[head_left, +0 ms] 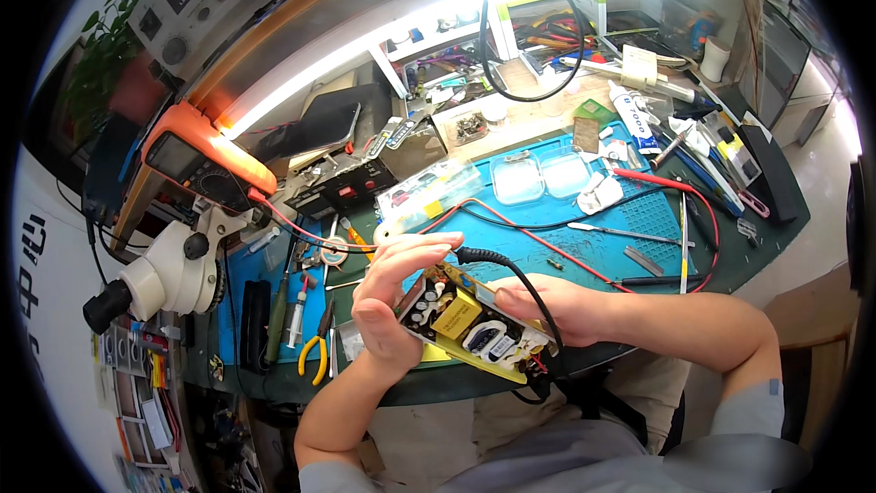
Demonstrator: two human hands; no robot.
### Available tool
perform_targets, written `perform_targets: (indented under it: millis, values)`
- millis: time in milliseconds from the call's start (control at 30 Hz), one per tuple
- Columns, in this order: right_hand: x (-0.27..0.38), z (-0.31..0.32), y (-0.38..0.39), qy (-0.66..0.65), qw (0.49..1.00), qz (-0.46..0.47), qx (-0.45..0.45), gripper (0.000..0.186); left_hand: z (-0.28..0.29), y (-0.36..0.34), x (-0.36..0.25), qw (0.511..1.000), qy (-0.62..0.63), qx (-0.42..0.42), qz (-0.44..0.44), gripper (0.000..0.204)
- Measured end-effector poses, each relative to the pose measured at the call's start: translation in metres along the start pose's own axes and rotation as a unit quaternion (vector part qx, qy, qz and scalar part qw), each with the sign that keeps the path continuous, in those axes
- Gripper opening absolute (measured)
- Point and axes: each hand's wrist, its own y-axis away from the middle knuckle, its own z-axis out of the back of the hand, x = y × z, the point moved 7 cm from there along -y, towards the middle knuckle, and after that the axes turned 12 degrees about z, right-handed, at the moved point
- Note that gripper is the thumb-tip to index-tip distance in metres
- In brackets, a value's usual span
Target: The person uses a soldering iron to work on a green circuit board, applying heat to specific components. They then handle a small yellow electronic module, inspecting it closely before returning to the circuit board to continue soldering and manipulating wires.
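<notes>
Between my hands is an opened power adapter (488, 336), tilted above the near edge of the bench. Its circuit board shows a yellow transformer, capacitors, a coil and white filler. My left hand (391, 297) presses against its left end, fingers stretched upward along the side. From the right, my right hand (552, 307) grips the far long side, its thumb on top; most of its fingers are hidden behind the adapter. A thick black cable (497, 260) leaves the adapter's upper end and curves down over my right fingers. Thin red wires show at the lower right end.
A blue work mat (547, 242) carries clear plastic boxes (517, 181), tweezers (630, 234) and red and black probe leads. Left stand an orange multimeter (203, 160) and a white microscope (164, 278). Yellow-handled pliers (314, 361) and a syringe (297, 319) lie beside my left forearm.
</notes>
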Motion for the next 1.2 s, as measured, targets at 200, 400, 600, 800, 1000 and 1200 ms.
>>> perform_targets:
  millis: [200, 400, 600, 800, 1000, 1200]
  values:
    - [-0.001, 0.005, 0.002, -0.014, 1.000, -0.005, -0.006, 0.043, -0.002, -0.002, 0.001, 1.000, -0.001, 0.004, 0.011, 0.083]
    - [0.002, -0.001, 0.001, -0.002, 1.000, 0.001, -0.003, 0.044, -0.001, -0.001, 0.002, 1.000, -0.006, 0.004, 0.023, 0.085]
    - [0.004, -0.001, 0.002, 0.010, 1.000, 0.003, 0.000, 0.043, -0.002, -0.001, 0.001, 1.000, -0.008, 0.006, 0.022, 0.084]
    - [0.005, -0.002, 0.001, 0.004, 1.000, 0.006, 0.005, 0.043, -0.002, -0.001, 0.002, 1.000, -0.012, 0.003, 0.029, 0.083]
    - [0.006, -0.004, 0.001, 0.001, 1.000, 0.004, 0.008, 0.043, -0.001, -0.001, 0.002, 1.000, -0.008, 0.002, 0.030, 0.083]
    - [0.007, -0.005, 0.001, 0.003, 1.000, 0.004, 0.008, 0.042, -0.002, -0.002, -0.002, 1.000, -0.015, -0.001, 0.016, 0.082]
